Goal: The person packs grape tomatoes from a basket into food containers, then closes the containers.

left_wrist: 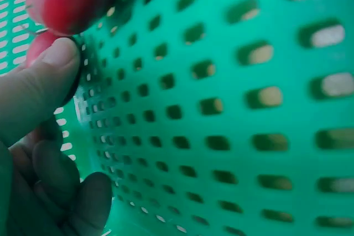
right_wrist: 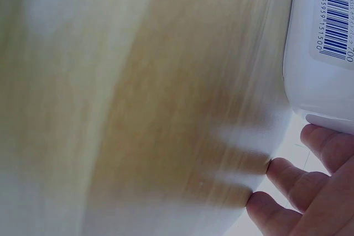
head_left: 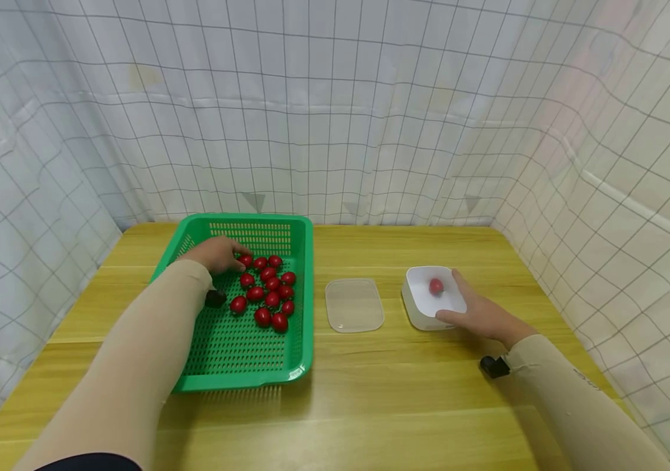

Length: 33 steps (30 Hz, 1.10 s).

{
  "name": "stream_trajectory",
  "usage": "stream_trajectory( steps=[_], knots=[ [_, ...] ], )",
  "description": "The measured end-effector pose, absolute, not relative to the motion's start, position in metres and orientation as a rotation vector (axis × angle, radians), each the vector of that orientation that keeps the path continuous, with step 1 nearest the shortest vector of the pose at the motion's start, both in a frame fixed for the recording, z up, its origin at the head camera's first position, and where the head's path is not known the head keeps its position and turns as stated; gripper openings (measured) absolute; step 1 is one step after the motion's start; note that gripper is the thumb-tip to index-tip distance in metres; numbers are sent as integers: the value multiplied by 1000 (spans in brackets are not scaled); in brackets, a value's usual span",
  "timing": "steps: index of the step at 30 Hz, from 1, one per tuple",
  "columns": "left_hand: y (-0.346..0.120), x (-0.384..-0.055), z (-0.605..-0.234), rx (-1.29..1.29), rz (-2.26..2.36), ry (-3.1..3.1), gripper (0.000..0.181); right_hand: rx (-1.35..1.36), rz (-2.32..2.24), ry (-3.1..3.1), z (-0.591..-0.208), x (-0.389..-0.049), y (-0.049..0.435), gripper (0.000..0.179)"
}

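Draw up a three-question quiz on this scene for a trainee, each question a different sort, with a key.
1. True or false: the translucent lid lies on the table between the green basket and the white container.

2. Multiple choice: which hand holds the white container? A) left B) right C) both

3. Count: how many red fruits lie inside the white container?

Key:
1. True
2. B, the right hand
3. One
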<state>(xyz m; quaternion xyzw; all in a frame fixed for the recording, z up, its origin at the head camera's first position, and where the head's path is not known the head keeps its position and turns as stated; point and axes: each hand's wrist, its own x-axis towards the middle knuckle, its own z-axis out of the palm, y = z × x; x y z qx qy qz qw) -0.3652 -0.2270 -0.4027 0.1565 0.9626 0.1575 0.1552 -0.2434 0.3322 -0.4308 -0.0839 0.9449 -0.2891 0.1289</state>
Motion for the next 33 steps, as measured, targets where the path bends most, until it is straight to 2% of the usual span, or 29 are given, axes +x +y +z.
stream_trajectory(
  steps=[14,33],
  knots=[
    [-228,-368,-414,402,490,2769,46,-233,-854,2740,-431,-242,332,116],
    [-223,-361,-408,374,483,2757,47,-224,-824,2745,-435,-243,335,119]
  ],
)
